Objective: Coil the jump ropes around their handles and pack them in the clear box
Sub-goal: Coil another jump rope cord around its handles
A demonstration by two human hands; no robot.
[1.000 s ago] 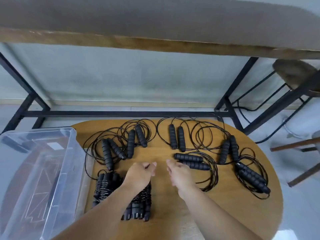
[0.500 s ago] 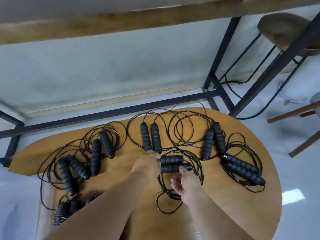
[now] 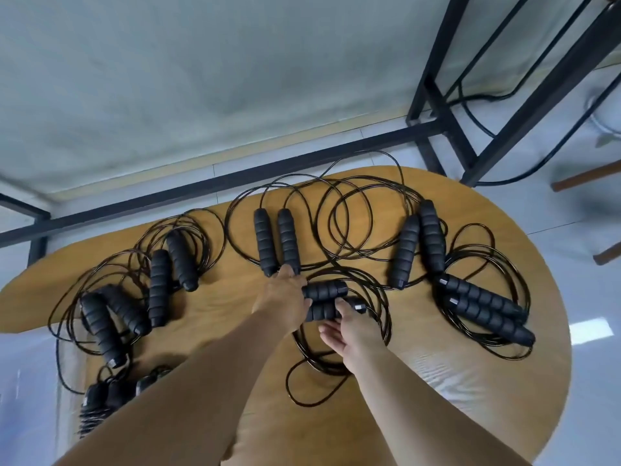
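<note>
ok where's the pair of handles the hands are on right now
In the head view the held pair of handles lies mid-table, between the left hand and right hand, just below the upright handle pair.

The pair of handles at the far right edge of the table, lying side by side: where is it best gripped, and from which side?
Probably across the middle of both handles at once. The far-right pair lies parallel and touching, ribbed foam along its length, so one grip could span both. Come from above and the near side: its cord loops round the ends and the outer edge.
</note>
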